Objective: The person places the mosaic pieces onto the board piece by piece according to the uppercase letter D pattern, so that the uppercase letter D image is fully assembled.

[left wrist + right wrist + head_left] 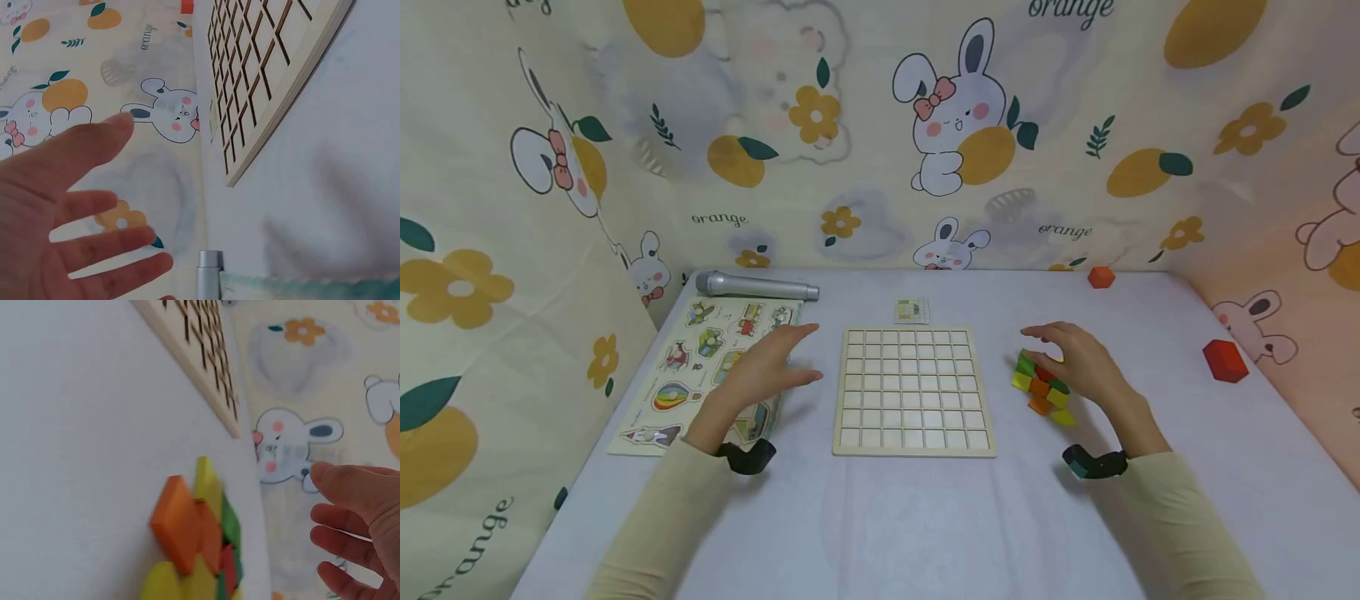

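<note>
A square wooden grid board (914, 450) lies at mid-table between the two hands. My left hand (758, 371) hovers over the right side of a picture puzzle board (647, 400), its fingers spread and holding nothing; the left wrist view shows those fingers (112, 244) apart from the grid board's corner (250, 150). On the other side, my right hand (1078, 358) is above a small pile of coloured blocks (1039, 386), thumb and fingers apart. In the right wrist view the orange, yellow, green and red blocks (178, 525) lie below that hand (362, 519).
A silver microphone (756, 286) lies behind the puzzle board. Behind the grid board is a small patterned card (912, 311). One red block (1225, 361) sits near the right edge, and an orange-red block (1101, 277) by the back wall. Printed cloth walls surround the table.
</note>
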Action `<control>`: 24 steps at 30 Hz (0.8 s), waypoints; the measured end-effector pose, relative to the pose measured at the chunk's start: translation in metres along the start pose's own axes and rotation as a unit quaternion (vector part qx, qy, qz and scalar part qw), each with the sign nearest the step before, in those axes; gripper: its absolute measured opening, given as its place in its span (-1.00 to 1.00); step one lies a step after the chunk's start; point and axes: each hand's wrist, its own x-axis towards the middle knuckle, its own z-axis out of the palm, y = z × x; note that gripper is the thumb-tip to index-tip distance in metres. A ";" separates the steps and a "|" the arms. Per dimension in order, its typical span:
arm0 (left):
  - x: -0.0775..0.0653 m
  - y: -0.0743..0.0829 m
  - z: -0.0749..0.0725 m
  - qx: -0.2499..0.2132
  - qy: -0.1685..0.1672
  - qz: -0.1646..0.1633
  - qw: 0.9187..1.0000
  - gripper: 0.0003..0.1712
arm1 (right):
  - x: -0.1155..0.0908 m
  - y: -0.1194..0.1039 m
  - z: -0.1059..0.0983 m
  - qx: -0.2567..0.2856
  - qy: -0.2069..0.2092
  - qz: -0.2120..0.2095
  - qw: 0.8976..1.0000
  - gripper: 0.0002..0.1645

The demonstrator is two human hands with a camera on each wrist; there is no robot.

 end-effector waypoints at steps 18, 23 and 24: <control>0.011 -0.009 0.045 -0.087 -0.037 0.041 0.995 -0.11 | 0.000 0.027 0.033 0.046 -0.008 0.063 0.997 -0.55; 0.014 -0.009 0.051 -0.090 -0.038 0.050 0.994 -0.13 | 0.000 0.031 0.035 0.050 -0.014 0.065 0.997 -0.56; 0.015 -0.009 0.052 -0.090 -0.037 0.049 0.994 -0.13 | 0.001 0.031 0.035 0.051 -0.017 0.066 0.996 -0.56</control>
